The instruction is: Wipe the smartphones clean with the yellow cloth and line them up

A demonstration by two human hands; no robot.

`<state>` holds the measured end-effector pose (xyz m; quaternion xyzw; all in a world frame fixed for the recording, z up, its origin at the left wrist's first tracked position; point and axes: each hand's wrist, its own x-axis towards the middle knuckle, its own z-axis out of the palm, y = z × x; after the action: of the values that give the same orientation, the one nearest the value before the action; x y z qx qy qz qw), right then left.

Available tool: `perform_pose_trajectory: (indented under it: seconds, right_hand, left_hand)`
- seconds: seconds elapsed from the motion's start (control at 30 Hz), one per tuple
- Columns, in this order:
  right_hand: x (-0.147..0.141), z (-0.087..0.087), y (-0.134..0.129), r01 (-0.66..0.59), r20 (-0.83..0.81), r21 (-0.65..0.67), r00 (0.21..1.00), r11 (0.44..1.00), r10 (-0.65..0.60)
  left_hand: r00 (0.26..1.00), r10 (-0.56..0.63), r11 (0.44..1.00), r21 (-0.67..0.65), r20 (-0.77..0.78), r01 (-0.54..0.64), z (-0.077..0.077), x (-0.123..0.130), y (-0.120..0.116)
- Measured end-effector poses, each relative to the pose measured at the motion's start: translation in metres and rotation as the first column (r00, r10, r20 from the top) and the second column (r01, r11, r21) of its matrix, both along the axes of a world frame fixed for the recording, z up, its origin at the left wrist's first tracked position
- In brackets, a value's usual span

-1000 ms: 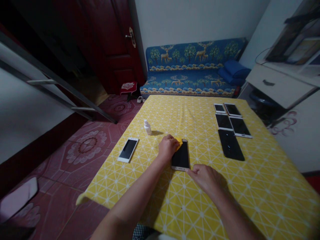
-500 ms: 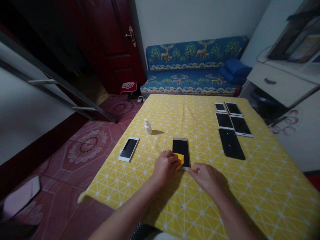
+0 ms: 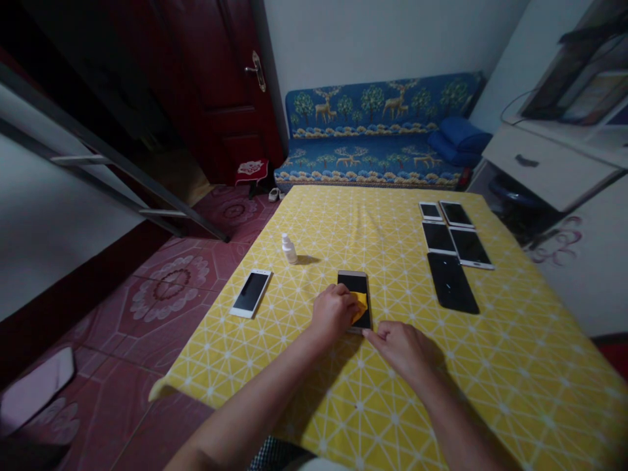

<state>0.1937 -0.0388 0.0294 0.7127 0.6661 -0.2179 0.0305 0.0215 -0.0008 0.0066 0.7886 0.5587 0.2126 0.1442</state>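
A smartphone (image 3: 353, 281) with a dark screen and a pale gold frame lies face up on the yellow patterned tablecloth (image 3: 338, 235). My left hand (image 3: 332, 310) is closed round a folded yellow cloth (image 3: 360, 306) and presses it against the lower part of the screen. At the phone's lower right corner, the fingertips of my right hand (image 3: 400, 345) hold the edge, the other fingers curled in. A white spray bottle (image 3: 289, 250) stands upright beyond my left hand. Left of it lies a white smartphone (image 3: 252, 293), screen up.
Several phones lie grouped on the table's right side, with a black one (image 3: 451, 282) nearest. A blue patterned sofa (image 3: 350, 147) stands behind the table. To the right is a white desk (image 3: 544, 157); a metal ladder (image 3: 132, 186) leans at the left.
My left hand has slid the yellow cloth a little to the right and up the screen. My right hand stays at the phone's lower corner.
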Motion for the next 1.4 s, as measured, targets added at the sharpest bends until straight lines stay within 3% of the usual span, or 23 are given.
perform_pose_trajectory:
  seconds: [0.4, 0.6, 1.07, 1.4]
  right_hand:
    - [0.000, -0.003, -0.001, 0.000, 0.001, 0.027, 1.000, 1.000, 0.000]
    - [0.000, -0.002, -0.001, 0.008, 0.005, 0.017, 1.000, 1.000, -0.008]
    - [-0.001, 0.004, -0.003, 0.003, 0.014, 0.022, 1.000, 1.000, -0.003]
    - [0.003, 0.002, -0.001, 0.014, -0.028, 0.014, 1.000, 1.000, -0.013]
  left_hand:
    - [0.993, 0.077, 0.997, -0.010, -0.093, -0.078, 0.006, 0.012, 0.058]
    - [0.992, 0.102, 0.995, -0.012, -0.071, -0.103, 0.009, 0.017, 0.070]
    - [0.983, -0.127, 0.987, -0.083, 0.134, 0.139, 0.000, 0.008, 0.016]
    - [0.971, -0.148, 0.981, -0.093, 0.185, 0.168, -0.001, -0.002, -0.019]
